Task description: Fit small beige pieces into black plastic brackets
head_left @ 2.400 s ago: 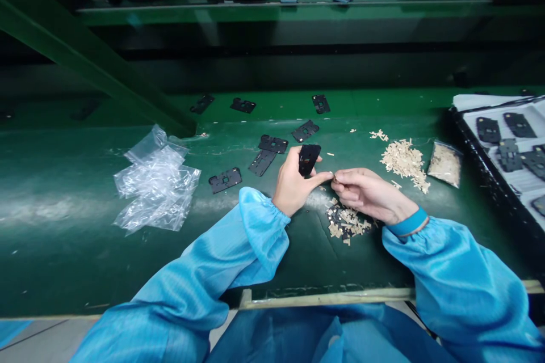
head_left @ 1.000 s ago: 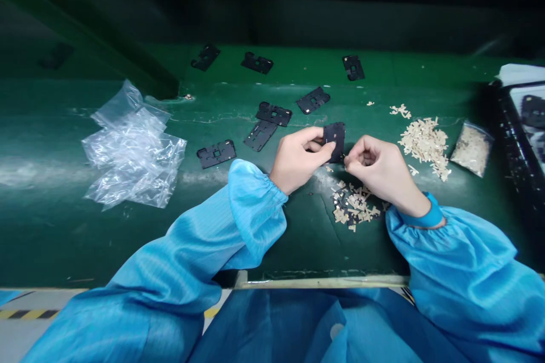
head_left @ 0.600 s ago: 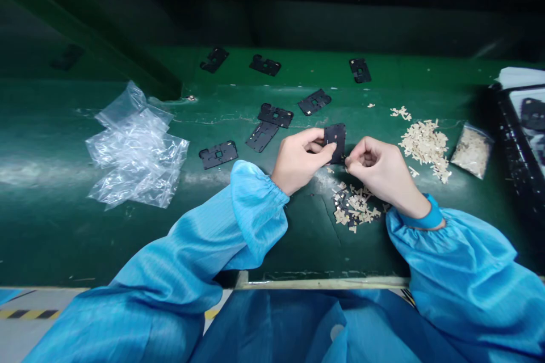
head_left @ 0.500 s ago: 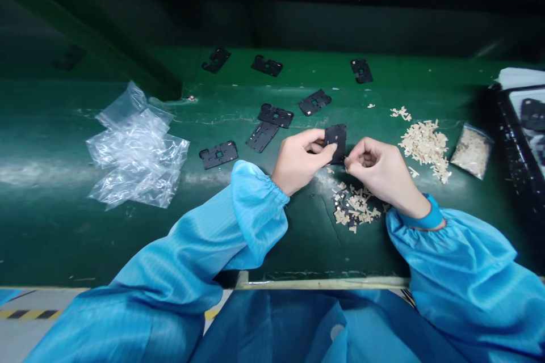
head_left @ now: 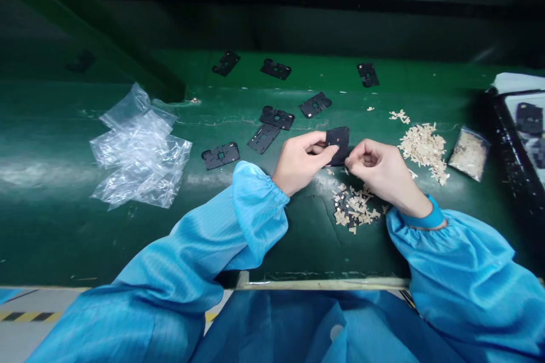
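Observation:
My left hand [head_left: 304, 161] holds a black perforated plate [head_left: 338, 145] upright between thumb and fingers. My right hand [head_left: 374, 170] sits just right of it, with pinched fingertips at the plate's lower right edge. Anything between those fingertips is too small to tell. Below my hands lies a loose pile of small beige pieces mixed with dark bits [head_left: 355, 211]. A larger heap of beige pieces [head_left: 423, 153] lies to the right of my right hand.
Several black plates lie on the green bench, such as one [head_left: 220, 156] left of my hands. A crumpled clear plastic bag [head_left: 140, 153] lies further left, and a small bag of beige pieces [head_left: 468, 154] lies right. A black-edged tray of plates [head_left: 522, 136] stands at the right edge.
My hands have come closer together than in the oldest frame, with the plate now between them. The view has tilted down and the bench has shifted slightly in the latest frames.

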Demonstrator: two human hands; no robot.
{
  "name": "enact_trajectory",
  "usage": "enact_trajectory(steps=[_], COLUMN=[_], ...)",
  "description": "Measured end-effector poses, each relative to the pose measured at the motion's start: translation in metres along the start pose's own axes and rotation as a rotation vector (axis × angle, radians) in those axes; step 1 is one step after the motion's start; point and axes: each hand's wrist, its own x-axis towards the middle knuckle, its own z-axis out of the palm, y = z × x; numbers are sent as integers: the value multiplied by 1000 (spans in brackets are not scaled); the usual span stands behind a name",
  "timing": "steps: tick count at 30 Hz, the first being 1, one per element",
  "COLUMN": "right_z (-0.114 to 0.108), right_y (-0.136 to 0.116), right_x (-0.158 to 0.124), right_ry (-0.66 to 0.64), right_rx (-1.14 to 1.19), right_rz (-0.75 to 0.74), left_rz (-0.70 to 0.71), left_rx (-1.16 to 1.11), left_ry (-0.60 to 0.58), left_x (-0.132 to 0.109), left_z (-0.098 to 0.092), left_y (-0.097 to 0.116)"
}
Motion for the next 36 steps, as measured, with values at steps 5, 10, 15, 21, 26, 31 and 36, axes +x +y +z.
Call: enact_trajectory(steps=[5,10,15,21,26,31,36], right_z=[-2,-5,-10,-14,-15,-17,-18], right_y=[0,0,-2,-6,-9,-9,-7], right_x=[1,1,2,2,1,-1,-2], right_ry=[-18,-52,-126,-205,-225,-268,-298], right_rx=[37,82,149,202,248,300,337], right_rz=[17,23,35,77,96,89,89], left_rz=[-8,-53,-112,-159,-177,-225,-256], left_rx=[-25,-91,-153,-162,-194,-275,-325], left_ry=[-8,-26,-55,-107,-122,-155,-170], left_x=[0,1,2,3,3,3,3], left_z=[-1,-2,-5,-9,-10,-11,-12], left_y=[0,1,4,6,8,8,7])
